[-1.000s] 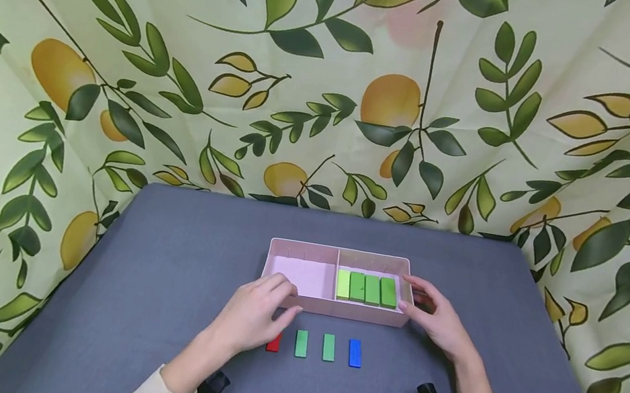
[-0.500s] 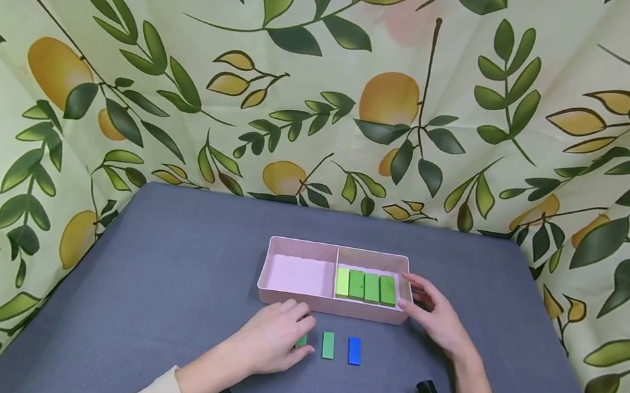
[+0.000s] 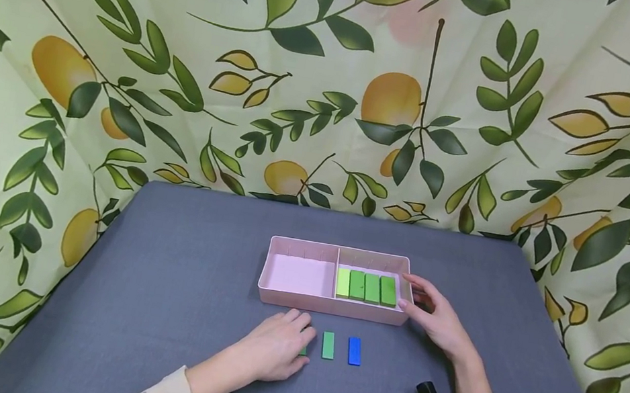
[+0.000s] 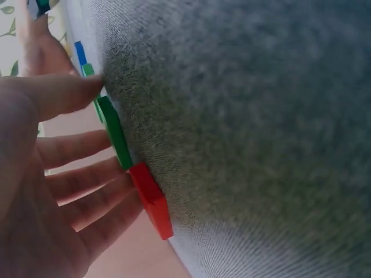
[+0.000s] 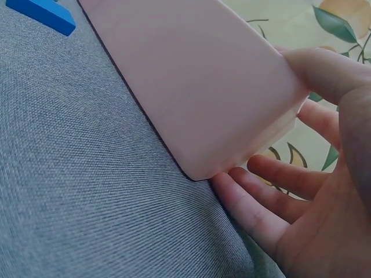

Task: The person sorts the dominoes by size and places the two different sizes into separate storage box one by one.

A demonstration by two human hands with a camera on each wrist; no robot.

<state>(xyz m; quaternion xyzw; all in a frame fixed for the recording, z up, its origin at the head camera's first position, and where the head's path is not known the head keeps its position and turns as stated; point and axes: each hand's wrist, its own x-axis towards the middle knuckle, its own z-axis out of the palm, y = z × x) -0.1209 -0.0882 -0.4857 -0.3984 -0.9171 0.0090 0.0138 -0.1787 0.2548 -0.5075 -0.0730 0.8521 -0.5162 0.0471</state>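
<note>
In the head view my left hand (image 3: 277,344) reaches over the near green block (image 4: 114,133), hiding most of it. Its thumb and fingers are spread around this block with a gap between them in the left wrist view. The ring and little fingertips are right at the red block (image 4: 152,200), which the hand covers in the head view. To the right lie another green block (image 3: 328,346) and a blue block (image 3: 354,351). My right hand (image 3: 436,316) holds the right end of a pink tray (image 3: 299,301), thumb and index finger over its rim.
The tray's right compartment bears several green blocks (image 3: 372,289), the leftmost yellower; a divider (image 3: 337,273) separates it from the left compartment. A grey cloth (image 3: 151,308) covers the table. Behind hangs a leaf-and-fruit patterned curtain (image 3: 331,90).
My left hand has come down from the tray's front left edge, moving right and nearer over the red block and the first green one. The right hand stays at the tray's end.
</note>
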